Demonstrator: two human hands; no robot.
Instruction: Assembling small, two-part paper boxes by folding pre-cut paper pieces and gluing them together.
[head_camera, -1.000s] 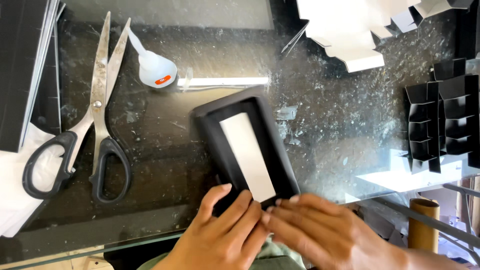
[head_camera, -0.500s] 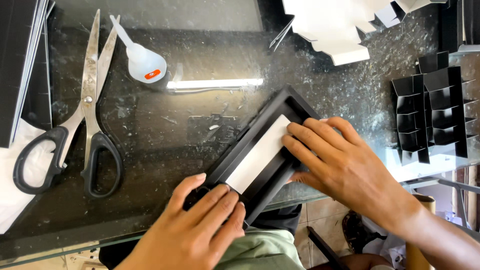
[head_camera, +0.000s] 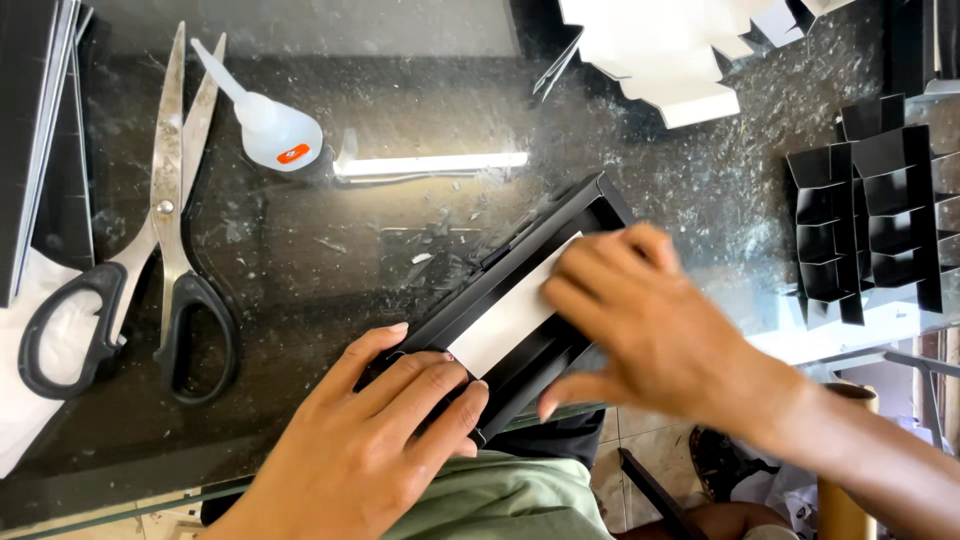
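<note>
A shallow black cardboard box (head_camera: 470, 290) with a white panel (head_camera: 510, 315) inside lies tilted on the dark glass table near its front edge. My left hand (head_camera: 385, 435) lies flat on the box's near lower end, fingers spread and pressing it down. My right hand (head_camera: 640, 320) rests palm-down across the box's upper right part, fingers together over the white panel and the rim. Neither hand grips anything.
Large scissors (head_camera: 150, 230) with black handles lie at the left, a small white glue bottle (head_camera: 270, 125) beside their blades. Black sheets (head_camera: 40, 130) are stacked at the far left. White folded cardboard pieces (head_camera: 670, 55) sit at the top, black folded dividers (head_camera: 870, 210) at the right.
The box has been turned from near upright to slanting up to the right. My right hand moved from the box's near end onto its upper part; my left stays on the near end.
</note>
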